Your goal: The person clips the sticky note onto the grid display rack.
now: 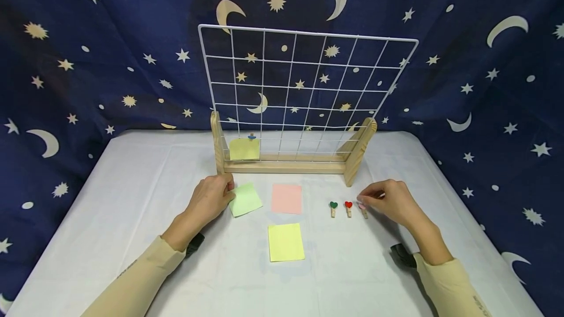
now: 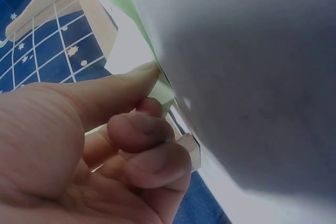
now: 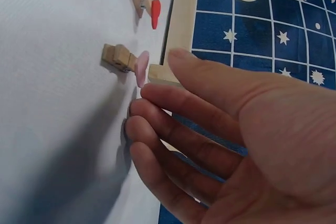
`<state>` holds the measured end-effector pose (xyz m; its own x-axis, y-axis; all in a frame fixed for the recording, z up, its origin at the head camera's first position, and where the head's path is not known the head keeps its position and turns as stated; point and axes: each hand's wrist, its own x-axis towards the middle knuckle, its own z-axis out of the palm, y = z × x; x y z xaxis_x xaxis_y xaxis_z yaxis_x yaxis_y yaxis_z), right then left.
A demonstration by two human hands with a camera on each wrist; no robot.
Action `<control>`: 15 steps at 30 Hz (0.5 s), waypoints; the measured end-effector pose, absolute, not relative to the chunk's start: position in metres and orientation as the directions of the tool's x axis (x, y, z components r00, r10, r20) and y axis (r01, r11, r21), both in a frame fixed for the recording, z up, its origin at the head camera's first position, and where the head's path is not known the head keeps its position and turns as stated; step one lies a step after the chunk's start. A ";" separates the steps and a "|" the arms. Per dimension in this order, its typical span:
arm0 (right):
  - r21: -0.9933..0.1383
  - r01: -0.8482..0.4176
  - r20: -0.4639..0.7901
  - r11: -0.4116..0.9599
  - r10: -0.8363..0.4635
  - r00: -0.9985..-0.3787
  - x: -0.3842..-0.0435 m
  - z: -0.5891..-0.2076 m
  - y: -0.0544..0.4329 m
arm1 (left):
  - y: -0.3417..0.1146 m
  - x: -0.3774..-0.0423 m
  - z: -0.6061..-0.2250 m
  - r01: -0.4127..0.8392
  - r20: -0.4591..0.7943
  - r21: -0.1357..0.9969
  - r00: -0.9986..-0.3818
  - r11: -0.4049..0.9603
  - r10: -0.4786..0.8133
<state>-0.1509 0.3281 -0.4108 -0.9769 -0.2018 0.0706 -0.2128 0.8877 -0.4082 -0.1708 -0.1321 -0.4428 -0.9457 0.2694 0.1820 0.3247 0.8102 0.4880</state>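
At left edge, green note [image 1: 246,200] pinched by left grip [image 1: 212,195]; pink clip [image 3: 126,59] beside right grip [image 1: 392,202], parted, empty.

Desk [image 1: 145,148]: covered by a white cloth [image 1: 229,283].
Wooden stand [image 1: 284,167]: placed toward the far side.
Green note [image 1: 246,200]: set askew at left, near the stand's left foot; whether it is wholly rested on the cloth cannot be told.
Pink note [image 1: 287,198]: laid flat, right of the green one.
Yellow note [image 1: 286,242]: laid on the near side of the pink one.
Pegs, right: green-heart peg [image 1: 333,208], red-heart peg [image 1: 349,208] and pink-heart peg [image 1: 364,212], lined up left to right.
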 end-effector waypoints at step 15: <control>-0.441 -0.170 -0.046 0.881 -0.212 -0.976 -0.151 -0.412 0.328 | -0.133 -0.171 -0.442 0.336 0.193 0.487 -0.942 0.806 0.276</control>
<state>-0.1514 0.3278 -0.4116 -0.9762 -0.2117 -0.0460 -0.1704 0.8814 -0.4407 -0.1715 -0.1331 -0.4425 -0.9418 0.2756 0.1925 0.3355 0.8062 0.4873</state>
